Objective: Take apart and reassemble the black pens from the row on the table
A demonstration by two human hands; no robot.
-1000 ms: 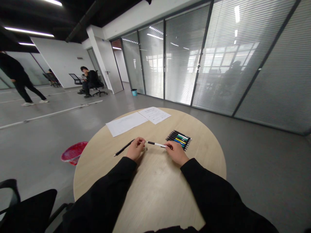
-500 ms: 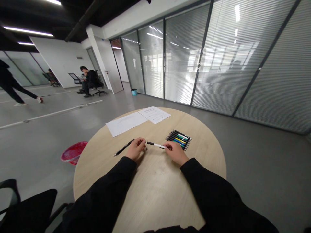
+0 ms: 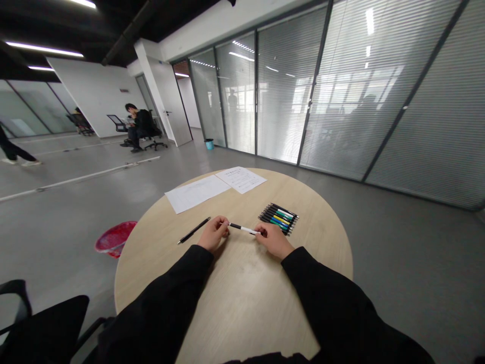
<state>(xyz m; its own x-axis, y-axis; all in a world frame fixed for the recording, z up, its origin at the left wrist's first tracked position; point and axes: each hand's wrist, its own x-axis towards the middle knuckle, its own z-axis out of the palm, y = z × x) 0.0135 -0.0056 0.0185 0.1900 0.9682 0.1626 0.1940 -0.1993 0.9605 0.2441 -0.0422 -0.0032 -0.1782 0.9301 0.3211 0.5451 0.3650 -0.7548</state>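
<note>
Now nearer the left edge, a walking person [image 3: 13,154] shows only legs. A black pen [image 3: 194,230] lies just beside the left hand [image 3: 213,234], which pinches a white-and-black pen [image 3: 244,229]; the right hand [image 3: 274,240] grips its other end, near a row of colored pens [image 3: 278,219] on the round wooden table [image 3: 242,298].

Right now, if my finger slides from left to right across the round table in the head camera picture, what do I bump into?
black pen → left hand → white pen → row of pens

An open-plan office (glass partitions [image 3: 284,86] with blinds), with swivel chairs [image 3: 153,136] and a round table [image 3: 242,298].
</note>
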